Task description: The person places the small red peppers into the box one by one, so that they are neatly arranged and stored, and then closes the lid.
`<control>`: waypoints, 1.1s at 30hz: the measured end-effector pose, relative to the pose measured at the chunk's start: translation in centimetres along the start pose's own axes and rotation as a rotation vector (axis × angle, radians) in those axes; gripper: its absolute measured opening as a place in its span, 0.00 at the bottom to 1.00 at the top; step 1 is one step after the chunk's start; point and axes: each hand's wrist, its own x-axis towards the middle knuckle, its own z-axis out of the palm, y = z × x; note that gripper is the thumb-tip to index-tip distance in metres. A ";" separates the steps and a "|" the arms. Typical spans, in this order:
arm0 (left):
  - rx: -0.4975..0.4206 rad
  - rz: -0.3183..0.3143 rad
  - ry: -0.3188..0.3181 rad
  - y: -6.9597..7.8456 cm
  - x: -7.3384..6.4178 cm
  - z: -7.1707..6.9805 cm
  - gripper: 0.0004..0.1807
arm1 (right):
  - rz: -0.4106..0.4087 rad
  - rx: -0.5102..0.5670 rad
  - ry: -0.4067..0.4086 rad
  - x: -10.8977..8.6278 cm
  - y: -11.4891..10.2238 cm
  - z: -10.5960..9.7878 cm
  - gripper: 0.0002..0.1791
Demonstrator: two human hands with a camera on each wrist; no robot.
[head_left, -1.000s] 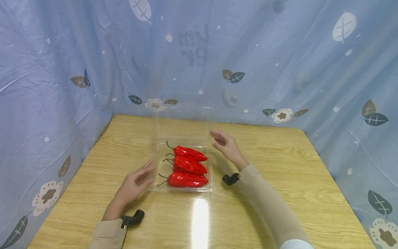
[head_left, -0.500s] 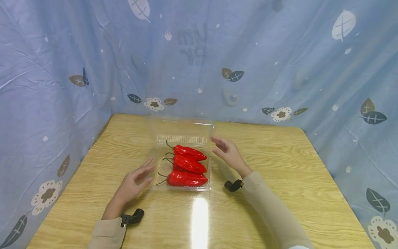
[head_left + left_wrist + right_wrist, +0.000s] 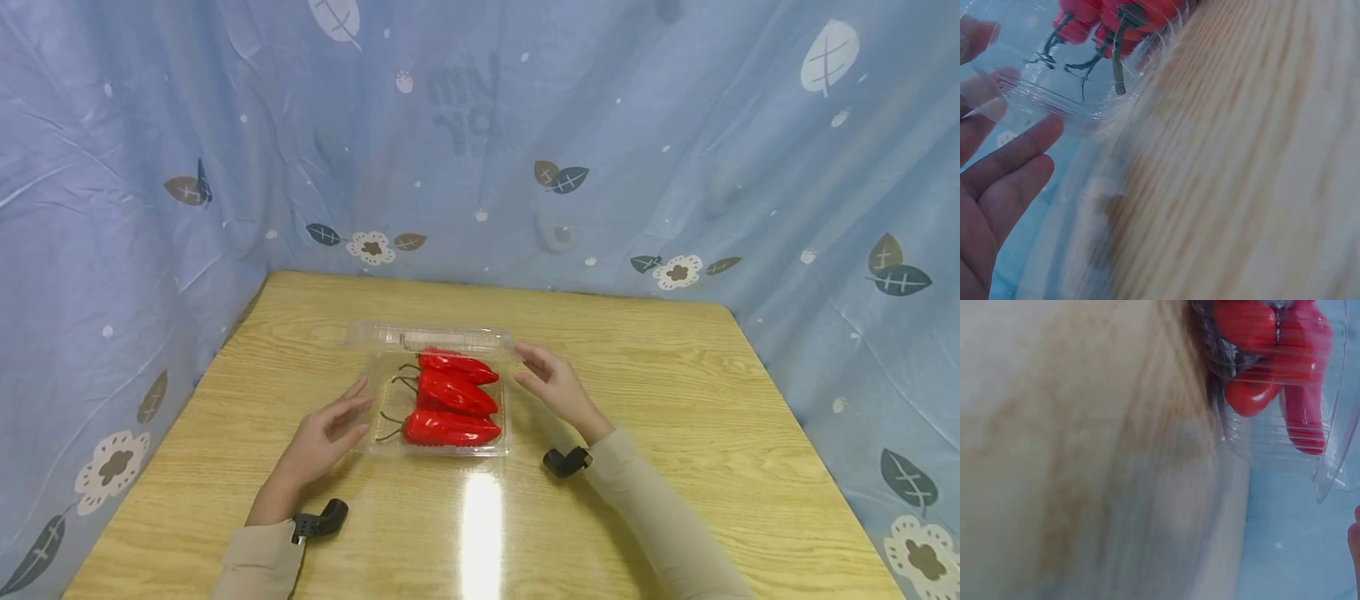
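In the head view, a clear plastic clamshell box (image 3: 505,417) lies on the table. Several glossy red peppers (image 3: 450,427) with thin green stems are inside, pointing right. The box's see-through lid (image 3: 435,337) leans low over the back pepper, still partly raised. My left hand (image 3: 318,442) rests at the box's left side, fingers extended and thumb apart; the left wrist view shows its fingers (image 3: 1019,147) at the box wall. At the lid's right edge is my right hand (image 3: 558,387), fingers slightly bent with a gap to the thumb. Whether it touches the lid is unclear.
The wooden table (image 3: 675,400) carries a bright light reflection in front of the box. A blue curtain (image 3: 480,125) with leaf and flower prints hangs behind and along both sides. Black wrist cameras (image 3: 321,521) sit at both sleeves.
The lid has swung down from nearly upright towards the peppers. My right hand has come down and towards me along with it. The left hand has stayed by the box.
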 end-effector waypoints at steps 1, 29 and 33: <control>-0.001 0.000 -0.002 0.1 0.1 0.0 0.20 | -0.010 0.002 0.000 0.0 0.5 0.0 0.25; -0.277 -0.005 -0.073 0.5 0.0 -0.8 0.29 | -0.055 -0.148 -0.288 -2.5 1.3 0.9 0.54; -0.347 -0.067 -0.083 0.7 0.0 -1.0 0.32 | -0.064 -0.220 -0.287 -2.7 1.2 1.0 0.60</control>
